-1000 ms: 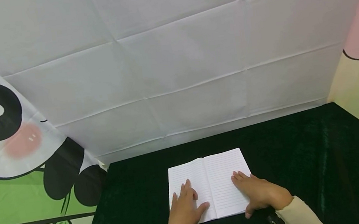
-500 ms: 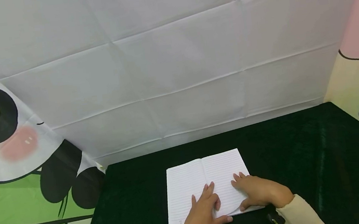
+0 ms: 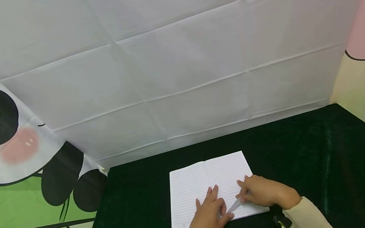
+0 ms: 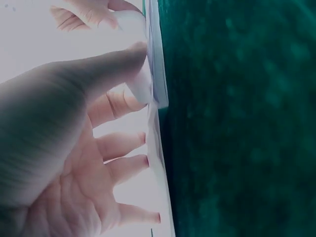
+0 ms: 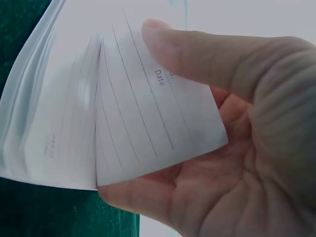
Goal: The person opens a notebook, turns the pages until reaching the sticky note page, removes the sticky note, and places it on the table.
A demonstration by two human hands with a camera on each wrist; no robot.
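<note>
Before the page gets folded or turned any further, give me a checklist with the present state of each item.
1. Notebook lies open and flat on the dark green cloth: ok.
2. Left hand presses straight fingers on the pages near the spine: ok.
3. Right hand pinches the lifted page corner between thumb and fingers: ok.
4. Only one sheet is pinched: cannot tell; the right wrist view shows several page edges fanned beside it.
5. Page is free of tears or a hard crease: cannot tell; the corner curls, and much of it is hidden by the hands.
6. Left hand's fingers lie out of the lifted corner's way: not ok; they sit right beside it.
</note>
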